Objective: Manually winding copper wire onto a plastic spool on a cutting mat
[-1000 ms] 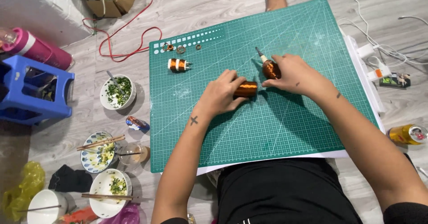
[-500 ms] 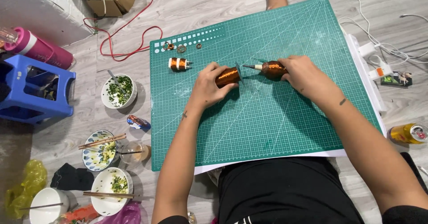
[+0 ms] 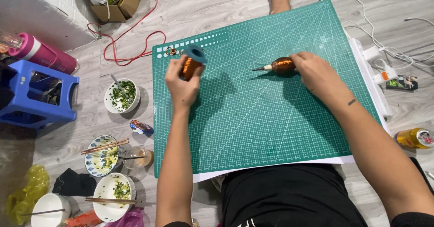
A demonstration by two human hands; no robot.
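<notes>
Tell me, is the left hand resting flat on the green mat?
No, the left hand is raised near the cutting mat's far left corner, gripping a copper coil.

Single head cam, looking steeply down, almost top-down, onto the green cutting mat (image 3: 271,118) on the floor (image 3: 217,5). Mat fills the centre of frame, slightly rotated, its near edge just above the wearer's lap at the bottom. Close range: both forearms enter from the bottom edge, left hand (image 3: 183,80) at the mat's far-left corner, right hand (image 3: 316,73) right of its middle. Left of the mat, bowls and a blue stool (image 3: 36,96) at frame edge. No second view, so no overlap.
</notes>
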